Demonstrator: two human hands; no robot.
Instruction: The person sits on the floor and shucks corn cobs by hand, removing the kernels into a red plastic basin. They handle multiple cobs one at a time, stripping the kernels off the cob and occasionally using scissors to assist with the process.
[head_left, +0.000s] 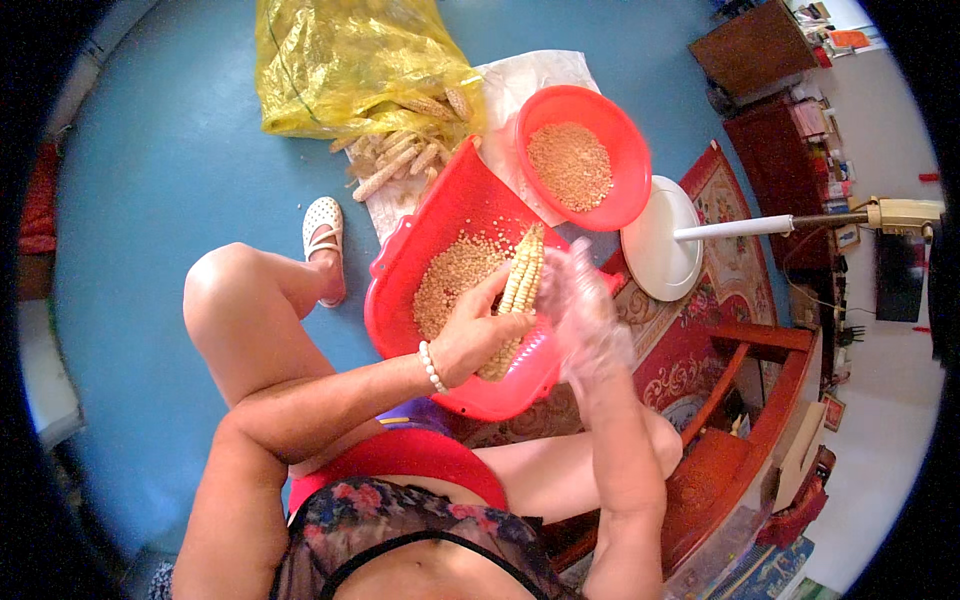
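Note:
In my left hand (484, 322) is an ear of corn (523, 281), tilted with its narrow end away from me and pale kernels still on it. A string of white beads circles that wrist. Close on the ear's right side is my right hand (589, 315), blurred by motion and wearing a pale, partly see-through glove. Its fingers are too smeared to show whether they grip anything. Both hands are over a red plastic basin (442, 202) with a raised scoop-like side. Loose corn kernels (457, 274) cover part of its bottom.
A round red basin (635, 150) of kernels sits on a white sheet (532, 71). Stripped cobs (390, 169) spill from a yellow plastic sack (352, 67). At right are a white round-based stand (660, 255), a patterned rug (667, 345) and wooden furniture (750, 450).

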